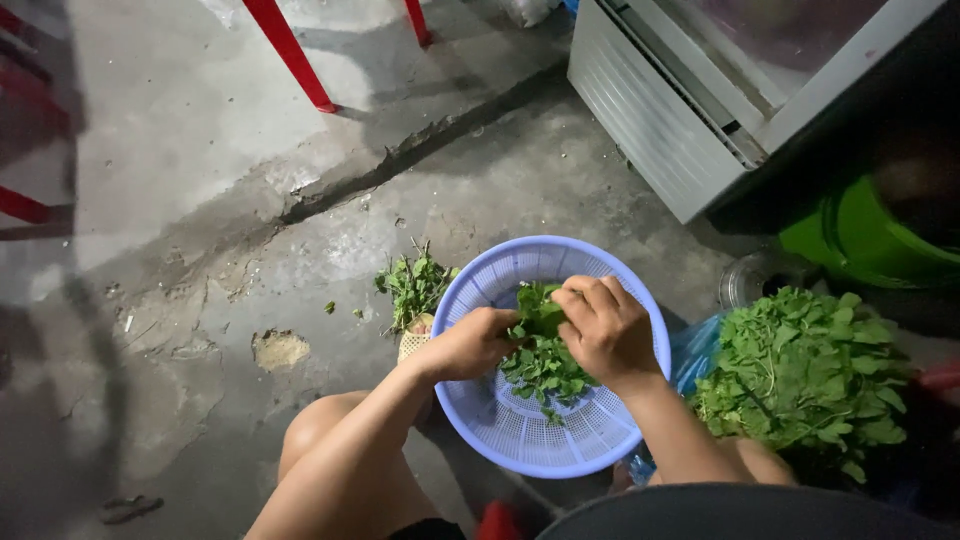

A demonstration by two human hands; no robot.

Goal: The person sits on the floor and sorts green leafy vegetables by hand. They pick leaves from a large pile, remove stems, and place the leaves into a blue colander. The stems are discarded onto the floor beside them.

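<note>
Both hands over a round lilac-blue plastic colander (600,440), low on the concrete floor (200,130) between the knees.

Left hand (470,345): closed on a sprig of leafy greens (538,312), gripping from the near-left side. Right hand (605,330): fingers curled down onto the same sprig from the right, knuckles up. Both shut tight on it, fingertips nearly touching each other. Sprig held just above the colander's middle.

Inside the colander, directly under the hands: small loose heap of picked green leaves (545,375), spread over the centre of the perforated bottom. Rest of the bowl bare mesh.

Right of the right hand, just outside the colander rim: big bundle of unpicked leafy stems (805,375), lying on what looks like a blue plastic bag (695,350); bag mostly covered, hard to confirm.

Left of the left hand, touching the colander's outer rim: small pile of stalks and scraps (412,285) on the floor, with a pale woven item (412,345) partly under it; too hidden to tell what. A few stray leaf bits further left on the floor.

Beyond the hands, upper right: white slatted appliance base (650,120). Right of that, past the bundle: green plastic container (870,240), contents not visible, dark there. Clear round lid or dish (755,275) on the floor in front of it.

Far left and top: red metal legs (290,55), well apart from the hands.
</note>
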